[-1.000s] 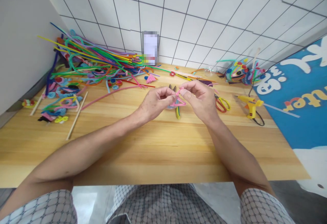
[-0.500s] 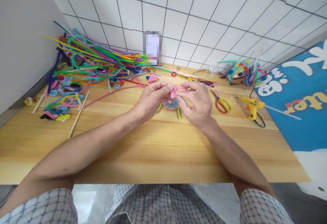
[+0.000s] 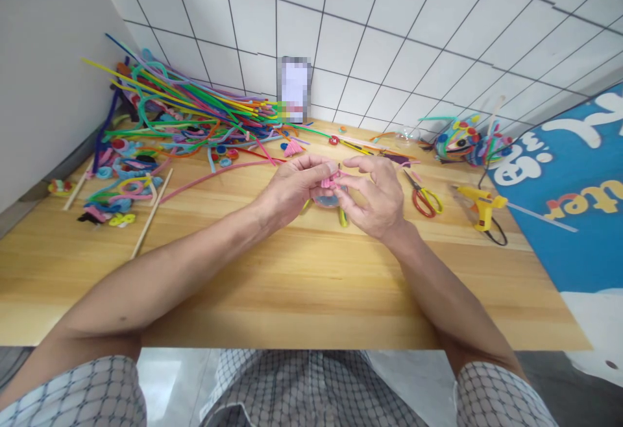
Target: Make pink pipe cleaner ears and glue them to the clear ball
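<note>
A small folded pink pipe cleaner (image 3: 329, 182) is pinched between both hands above the middle of the wooden table (image 3: 292, 284). My left hand (image 3: 294, 188) grips its left side with thumb and fingertips pressed together. My right hand (image 3: 377, 196) holds its right end between thumb and forefinger, the other fingers curled. Under the hands lie a small clear round piece (image 3: 327, 201) and a green-yellow pipe cleaner bit (image 3: 342, 218).
A big heap of coloured pipe cleaners (image 3: 185, 119) fills the back left. Wooden sticks (image 3: 150, 213) lie at the left. Red-yellow scissors (image 3: 423, 196), a yellow glue gun (image 3: 479, 203) and a pipe-cleaner figure (image 3: 462, 141) sit at the right. A blue poster (image 3: 569, 187) covers the right edge.
The pink pipe cleaner went from an open triangle shape to a tight fold between the fingers. Both hands dropped slightly toward the table.
</note>
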Tool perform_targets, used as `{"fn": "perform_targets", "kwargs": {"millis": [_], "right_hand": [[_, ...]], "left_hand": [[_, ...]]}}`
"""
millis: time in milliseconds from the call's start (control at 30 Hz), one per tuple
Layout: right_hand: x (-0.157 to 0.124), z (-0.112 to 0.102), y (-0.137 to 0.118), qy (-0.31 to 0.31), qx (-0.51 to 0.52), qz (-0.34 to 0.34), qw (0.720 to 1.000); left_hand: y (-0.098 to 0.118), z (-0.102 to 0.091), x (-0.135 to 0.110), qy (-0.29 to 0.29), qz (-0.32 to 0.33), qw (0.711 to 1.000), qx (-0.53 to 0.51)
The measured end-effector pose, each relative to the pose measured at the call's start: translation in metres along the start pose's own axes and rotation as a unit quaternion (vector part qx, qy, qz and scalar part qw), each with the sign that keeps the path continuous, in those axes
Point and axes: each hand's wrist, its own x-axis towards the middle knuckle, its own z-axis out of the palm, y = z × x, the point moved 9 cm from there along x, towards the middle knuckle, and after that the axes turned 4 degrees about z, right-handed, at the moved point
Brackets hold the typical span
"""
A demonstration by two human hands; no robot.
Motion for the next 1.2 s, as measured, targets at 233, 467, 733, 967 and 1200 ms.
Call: {"fn": "perform_targets", "kwargs": {"millis": [233, 467, 733, 967, 1200], "right_hand": [[0.004, 0.002, 0.015, -0.037, 0.047, 0.044, 0.997], [0.01, -0.005, 0.022, -0.014, 0.117, 0.144, 0.982], [0.006, 0.0, 0.042, -0.03, 0.206, 0.297, 0.932], [0.007, -0.001, 0.042, -0.031, 0.216, 0.312, 0.925], [0.006, 0.0, 0.041, -0.042, 0.242, 0.33, 0.911]], "left_hand": [[-0.005, -0.003, 0.0, -0.001, -0.022, 0.999, 0.033], [0.012, 0.004, -0.001, -0.03, 0.075, 0.986, 0.148], [0.007, 0.01, -0.001, -0.061, 0.062, 0.985, 0.147], [0.007, 0.012, 0.002, -0.083, 0.082, 0.987, 0.113], [0.004, 0.009, 0.003, -0.084, 0.088, 0.986, 0.114]]}}
